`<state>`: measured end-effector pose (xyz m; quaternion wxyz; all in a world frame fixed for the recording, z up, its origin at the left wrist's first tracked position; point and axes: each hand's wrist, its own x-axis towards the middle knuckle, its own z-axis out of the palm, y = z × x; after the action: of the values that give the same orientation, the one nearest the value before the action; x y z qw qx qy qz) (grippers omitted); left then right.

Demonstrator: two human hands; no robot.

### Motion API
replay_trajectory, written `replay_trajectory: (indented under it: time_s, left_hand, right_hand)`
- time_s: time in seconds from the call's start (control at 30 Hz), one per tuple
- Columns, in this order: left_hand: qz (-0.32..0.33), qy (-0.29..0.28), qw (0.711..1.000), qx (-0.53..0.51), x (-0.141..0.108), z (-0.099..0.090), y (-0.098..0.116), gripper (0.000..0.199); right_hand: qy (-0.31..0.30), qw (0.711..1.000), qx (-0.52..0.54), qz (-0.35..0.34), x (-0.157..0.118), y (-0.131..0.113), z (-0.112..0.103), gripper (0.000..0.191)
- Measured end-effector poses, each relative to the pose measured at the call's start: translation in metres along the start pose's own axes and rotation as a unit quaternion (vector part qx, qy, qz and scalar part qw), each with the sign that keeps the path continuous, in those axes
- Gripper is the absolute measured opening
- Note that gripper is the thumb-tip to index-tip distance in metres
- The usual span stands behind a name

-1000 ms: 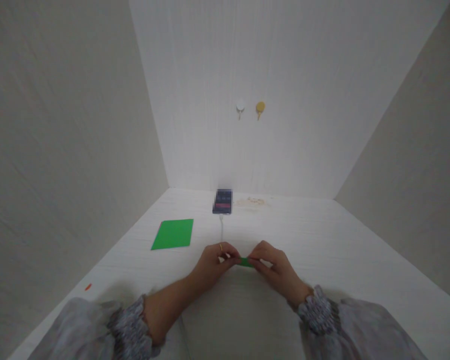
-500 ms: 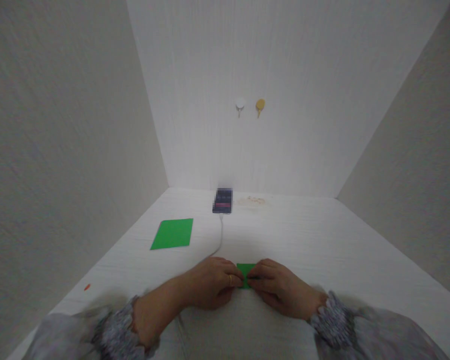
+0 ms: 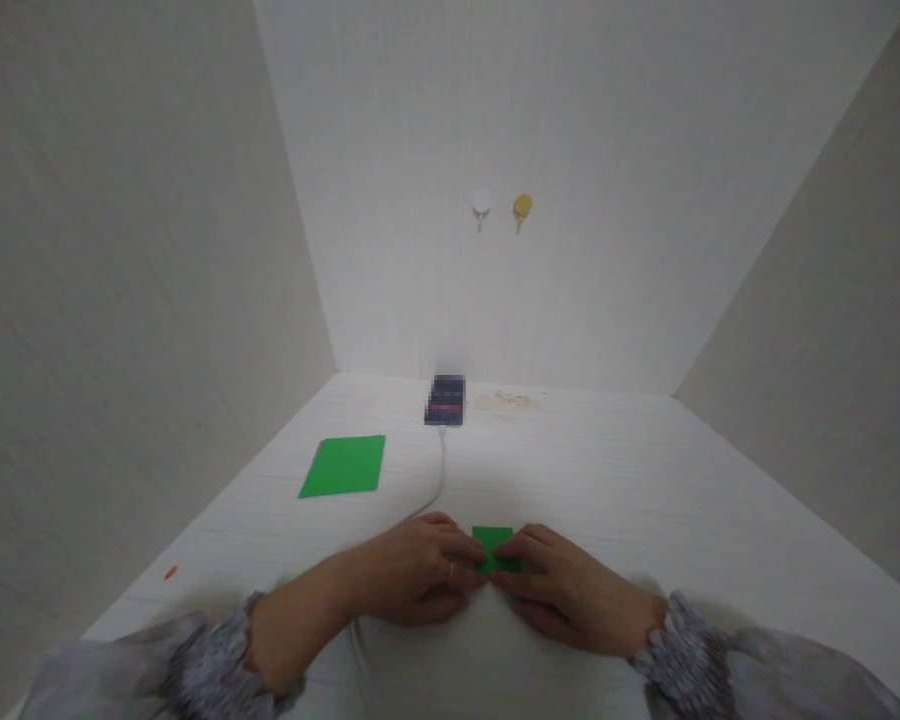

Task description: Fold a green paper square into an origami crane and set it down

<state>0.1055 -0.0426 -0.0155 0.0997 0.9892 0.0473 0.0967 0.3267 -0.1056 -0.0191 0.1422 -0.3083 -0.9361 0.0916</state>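
A small piece of green paper (image 3: 493, 537), apparently folded, lies flat on the white table in front of me. My left hand (image 3: 429, 570), with a ring on one finger, keeps its fingertips on the paper's left side. From the right, my right hand (image 3: 566, 590) presses its fingertips onto the same piece, fingers close together. The fingertips of both hands nearly meet at the near edge and cover part of the paper. Farther left lies a larger green sheet (image 3: 345, 466), flat and untouched.
Toward the back wall lies a phone-like device (image 3: 445, 401), its screen blurred, with a white cable (image 3: 442, 470) running toward me under my left arm. Two hooks, one white (image 3: 481, 204) and one yellow (image 3: 523, 206), are on the wall. A small orange bit (image 3: 171, 572) lies left.
My right hand has shifted slightly toward me, its fingertips now nearer the paper's near edge. The left fingers have spread a little over the paper. The larger sheet has stayed put.
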Motion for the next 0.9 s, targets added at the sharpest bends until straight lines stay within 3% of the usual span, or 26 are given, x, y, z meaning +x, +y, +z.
replay_trajectory:
  time_s: [0.33,0.9]
  left_hand:
    - [-0.032,0.021,0.999,-0.035,0.004,-0.001,0.001,0.021]
    - [-0.03,0.009,0.999,-0.026,0.003,-0.005,0.004,0.018]
  right_hand:
    - [0.038,0.997,-0.062,-0.011,-0.002,0.004,0.005,0.02]
    - [0.044,0.998,-0.025,-0.023,-0.018,0.011,-0.005,0.022]
